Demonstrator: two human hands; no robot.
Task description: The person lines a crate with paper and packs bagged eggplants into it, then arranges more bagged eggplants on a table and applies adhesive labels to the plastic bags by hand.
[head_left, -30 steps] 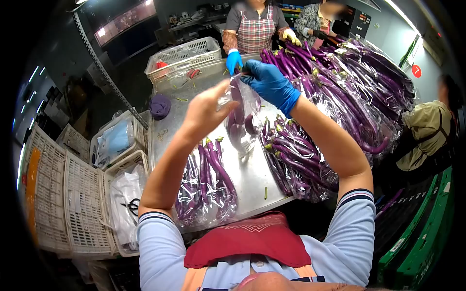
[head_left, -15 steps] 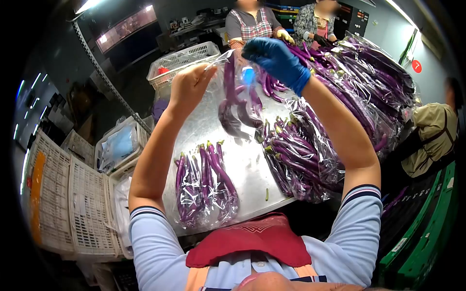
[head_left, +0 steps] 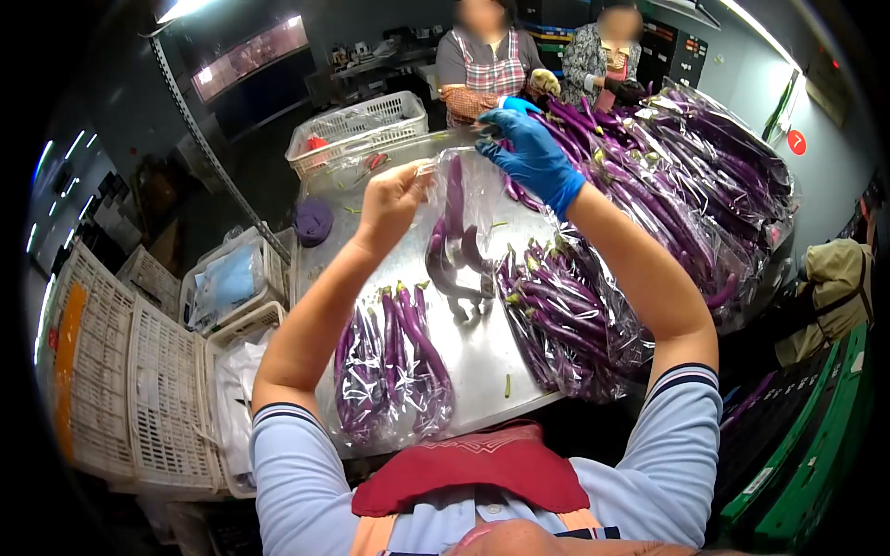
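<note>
Metal table, seen from above; over it hangs a clear bag of eggplants. Left hand pinches its upper edge; gloved right hand is curled opposite, its grip indeterminable. Level, even tension at both top corners would best support the load. Film glare obscures the mouth.

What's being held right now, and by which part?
The left hand holds a clear bag of eggplants by its upper left edge. Whether the gloved right hand also grips the bag cannot be told.
</note>
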